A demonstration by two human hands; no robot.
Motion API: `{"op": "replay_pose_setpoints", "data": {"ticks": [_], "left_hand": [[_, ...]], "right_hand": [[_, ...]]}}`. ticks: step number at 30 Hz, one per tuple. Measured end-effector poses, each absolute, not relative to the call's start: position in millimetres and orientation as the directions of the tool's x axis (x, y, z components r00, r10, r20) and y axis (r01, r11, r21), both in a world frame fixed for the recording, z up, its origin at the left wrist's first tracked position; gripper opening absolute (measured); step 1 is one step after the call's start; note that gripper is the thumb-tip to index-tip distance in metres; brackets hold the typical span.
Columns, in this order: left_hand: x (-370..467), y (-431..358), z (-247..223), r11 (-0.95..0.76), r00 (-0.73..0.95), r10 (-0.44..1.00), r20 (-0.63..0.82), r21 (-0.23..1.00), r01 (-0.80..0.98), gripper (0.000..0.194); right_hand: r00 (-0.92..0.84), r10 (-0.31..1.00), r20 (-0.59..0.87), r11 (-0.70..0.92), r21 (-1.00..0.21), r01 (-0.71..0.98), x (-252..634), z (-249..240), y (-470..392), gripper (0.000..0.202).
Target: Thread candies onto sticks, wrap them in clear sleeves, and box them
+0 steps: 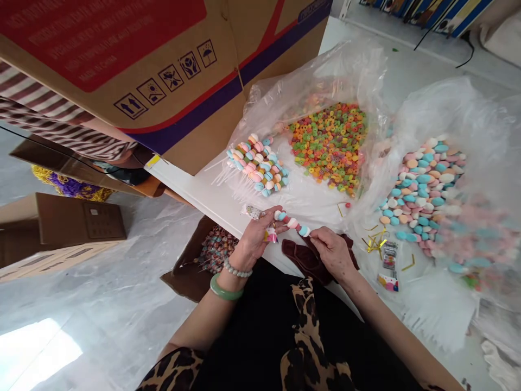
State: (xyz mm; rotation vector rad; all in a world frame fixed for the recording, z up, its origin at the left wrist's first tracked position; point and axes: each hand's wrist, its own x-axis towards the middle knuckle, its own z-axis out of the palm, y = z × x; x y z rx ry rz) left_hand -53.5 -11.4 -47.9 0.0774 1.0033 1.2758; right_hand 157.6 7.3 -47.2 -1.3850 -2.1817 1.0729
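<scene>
Gripping candy stick (292, 222) w/ L hand (257, 234), pinching its end w/ R hand (334, 253); prob. threading or adjusting sweets (303, 231), needing steady L grip next.

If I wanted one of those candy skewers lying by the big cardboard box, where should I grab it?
Probably by its bare white stick, coming from the person's left: the sticks jut out that way, while the candies crowd together at the other end.
</scene>
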Motion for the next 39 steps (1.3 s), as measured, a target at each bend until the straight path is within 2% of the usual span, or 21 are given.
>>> {"op": "replay_pose_setpoints", "data": {"ticks": [4,13,17,22,24,30,34,39], "left_hand": [[-56.6,-13.8,-51.9,0.359,-0.044,0.796,-0.603,0.530,-0.769,0.026],[-41.1,-14.4,-65.8,0.263,-0.174,0.820,-0.545,0.629,-0.731,0.037],[-32.7,-13.9,-67.8,0.217,-0.267,0.785,-0.559,0.651,-0.727,0.039],[-22.8,-11.9,-69.9,0.209,-0.310,0.734,-0.605,0.635,-0.744,0.038],[-19.9,-9.6,-71.0,0.201,-0.336,0.725,-0.601,0.651,-0.732,0.037],[-26.1,-1.4,-77.4,0.236,-0.401,0.711,-0.578,0.733,-0.638,0.029],[-36.3,-1.4,-75.9,0.249,-0.320,0.734,-0.598,0.677,-0.693,0.026],[-32.6,-5.0,-74.0,0.221,-0.280,0.778,-0.563,0.662,-0.717,0.021]], "right_hand": [[-0.494,0.863,-0.107,0.256,-0.749,0.611,159.0,-48.1,5.3,0.020],[-0.511,0.855,-0.092,0.272,-0.758,0.593,148.7,-49.8,-2.8,0.023],[-0.434,0.888,-0.151,0.171,-0.768,0.617,143.6,-59.6,-8.6,0.015],[-0.333,0.897,-0.292,-0.037,-0.798,0.601,136.9,-67.8,-13.3,0.015],[-0.324,0.892,-0.315,-0.074,-0.809,0.584,132.4,-68.9,-12.9,0.014],[-0.310,0.903,-0.298,-0.088,-0.834,0.545,120.6,-75.4,-4.3,0.014],[-0.266,0.927,-0.263,-0.076,-0.829,0.555,125.8,-78.7,3.0,0.014],[-0.344,0.912,-0.223,0.058,-0.759,0.648,129.4,-81.3,0.4,0.014]]}}
